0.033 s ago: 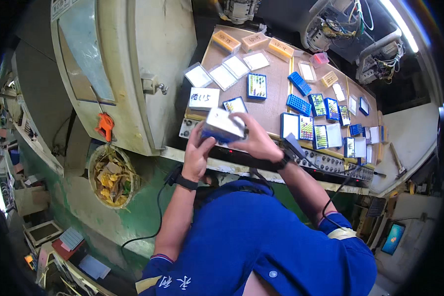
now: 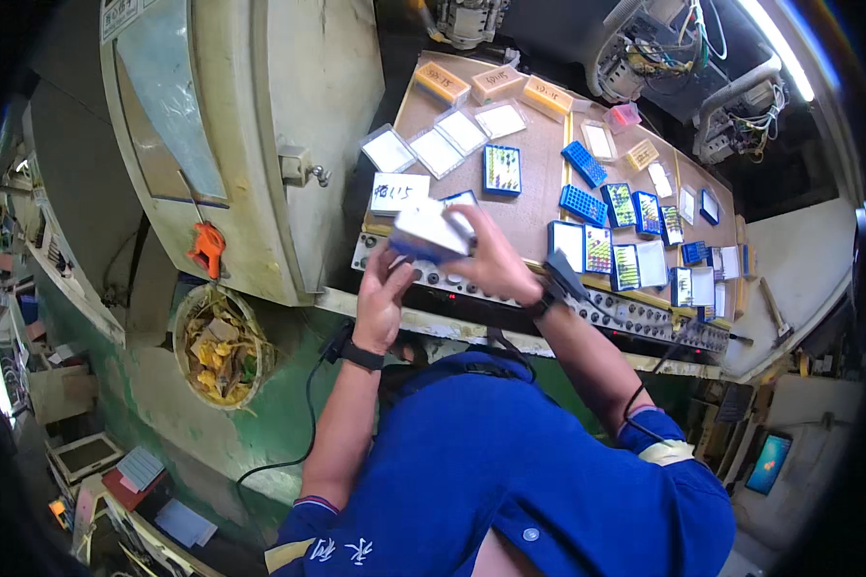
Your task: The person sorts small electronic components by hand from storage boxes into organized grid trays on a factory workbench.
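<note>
A small plastic box (image 2: 431,227) with a white top and blue lower part is held up between my two hands, over the near left edge of the board. My left hand (image 2: 383,298) has its fingers closed at the box's lower left corner. My right hand (image 2: 496,258) grips the right side, thumb and fingers around it. Motion blurs the box, and its contents are hidden. Just behind it, partly covered, lies a blue-edged case (image 2: 462,199). Beside that sits a white box with handwriting (image 2: 399,192).
On the brown board (image 2: 539,144) lie blue trays (image 2: 583,204), open cases of small bits (image 2: 502,169), clear lids (image 2: 447,141) and yellow boxes (image 2: 548,96). A waste bucket (image 2: 221,346) stands at left, below an orange clamp (image 2: 206,250). A hammer (image 2: 776,313) lies far right.
The box has tilted and shifted slightly left in my hands. My right hand has moved a little with it, and my left hand has slid slightly left.
</note>
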Available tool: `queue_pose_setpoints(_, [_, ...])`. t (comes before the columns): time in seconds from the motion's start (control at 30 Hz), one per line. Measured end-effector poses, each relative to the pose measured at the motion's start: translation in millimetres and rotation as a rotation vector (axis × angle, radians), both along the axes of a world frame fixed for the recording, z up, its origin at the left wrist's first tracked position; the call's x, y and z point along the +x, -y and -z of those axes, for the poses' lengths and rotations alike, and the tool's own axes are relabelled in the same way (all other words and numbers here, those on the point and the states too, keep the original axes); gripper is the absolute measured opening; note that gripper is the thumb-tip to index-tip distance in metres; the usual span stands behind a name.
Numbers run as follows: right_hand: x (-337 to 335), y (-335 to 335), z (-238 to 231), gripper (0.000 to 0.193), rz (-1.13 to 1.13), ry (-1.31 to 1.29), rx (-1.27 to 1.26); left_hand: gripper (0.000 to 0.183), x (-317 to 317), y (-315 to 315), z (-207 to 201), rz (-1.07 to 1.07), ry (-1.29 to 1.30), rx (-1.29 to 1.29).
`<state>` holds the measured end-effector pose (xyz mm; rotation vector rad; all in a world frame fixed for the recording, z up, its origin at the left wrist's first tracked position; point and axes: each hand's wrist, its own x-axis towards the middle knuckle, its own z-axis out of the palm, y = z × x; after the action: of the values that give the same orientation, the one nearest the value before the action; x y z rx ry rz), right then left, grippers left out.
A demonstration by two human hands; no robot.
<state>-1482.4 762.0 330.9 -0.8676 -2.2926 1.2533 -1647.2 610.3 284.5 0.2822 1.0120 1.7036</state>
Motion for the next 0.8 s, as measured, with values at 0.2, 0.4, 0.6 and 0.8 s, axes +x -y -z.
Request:
queue_pose_setpoints(0.2, [-95,-72,62,0.076,-0.064,0.074,0.373,0.080,-41,-31,14,-0.084,-0.317,-0.048])
queue_pose_setpoints(0.4, [-37,-50,40,0.068,0.120,0.040,0.412,0.066,-56,-24,28,0.028,-0.412,-0.085])
queue_pose_setpoints(0.6, [120,-53,82,0.050,0.512,0.129,0.264,0.038,-14,-11,77,0.220,-0.385,-0.364])
queue_pose_setpoints(0.8, [196,-91,84,0.041,0.748,0.215,0.284,0.083,35,-74,52,0.313,-1.139,-0.414])
